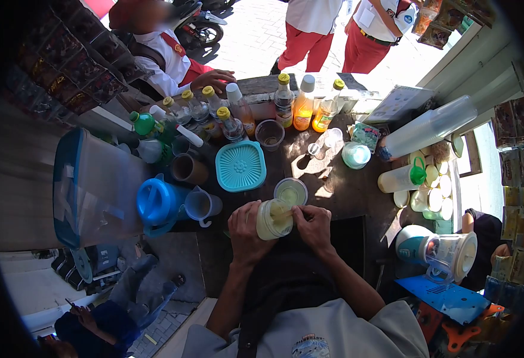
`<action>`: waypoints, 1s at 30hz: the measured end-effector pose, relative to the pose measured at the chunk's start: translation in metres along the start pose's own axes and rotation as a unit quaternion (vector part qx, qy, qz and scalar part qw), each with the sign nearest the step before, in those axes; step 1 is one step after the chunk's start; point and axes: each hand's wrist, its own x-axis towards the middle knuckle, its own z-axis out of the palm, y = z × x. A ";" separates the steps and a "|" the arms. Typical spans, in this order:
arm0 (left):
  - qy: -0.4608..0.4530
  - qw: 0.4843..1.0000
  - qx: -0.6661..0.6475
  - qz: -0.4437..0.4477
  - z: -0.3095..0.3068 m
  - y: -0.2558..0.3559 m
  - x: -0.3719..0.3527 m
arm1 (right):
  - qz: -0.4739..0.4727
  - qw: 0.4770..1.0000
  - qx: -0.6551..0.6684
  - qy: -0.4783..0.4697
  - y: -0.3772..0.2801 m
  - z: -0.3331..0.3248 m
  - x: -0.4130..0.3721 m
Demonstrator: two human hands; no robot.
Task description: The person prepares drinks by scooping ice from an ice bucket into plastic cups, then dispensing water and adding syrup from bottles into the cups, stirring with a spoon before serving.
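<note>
My left hand (244, 231) is wrapped round a clear jar (266, 228) with pale yellow-green contents, tilted with its mouth toward my right hand. The fingers of my right hand (314, 228) are pinched at the jar's mouth on a thin, spoon-like utensil (284, 213) that reaches inside; its far end is hidden in the contents. Just beyond the jar stands a plastic cup (291, 189) with pale greenish contents. A turquoise lidded box (240, 166) lies farther off to the left.
Syrup bottles (303, 104) line the counter's far edge. On the left are a blue pitcher (159, 201), a measuring jug (201, 206) and a large clear bin (104, 185). Stacked cups (429, 128), several jars and a blender (438, 250) stand right. People are beyond the counter.
</note>
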 end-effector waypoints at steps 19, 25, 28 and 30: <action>0.050 0.996 -0.022 -0.071 -0.006 -0.021 -0.006 | -0.020 0.994 0.036 0.099 -0.007 -0.042 0.039; 0.056 0.978 -0.144 -0.136 -0.005 -0.022 -0.053 | -0.299 0.938 -0.159 0.073 0.008 -0.035 0.031; -0.023 0.962 -0.234 -0.137 0.001 -0.018 -0.062 | -0.300 0.937 -0.138 0.117 -0.017 -0.053 0.014; -0.096 0.927 -0.329 -0.152 0.014 -0.010 -0.063 | -0.291 0.938 -0.141 0.121 -0.041 -0.079 -0.008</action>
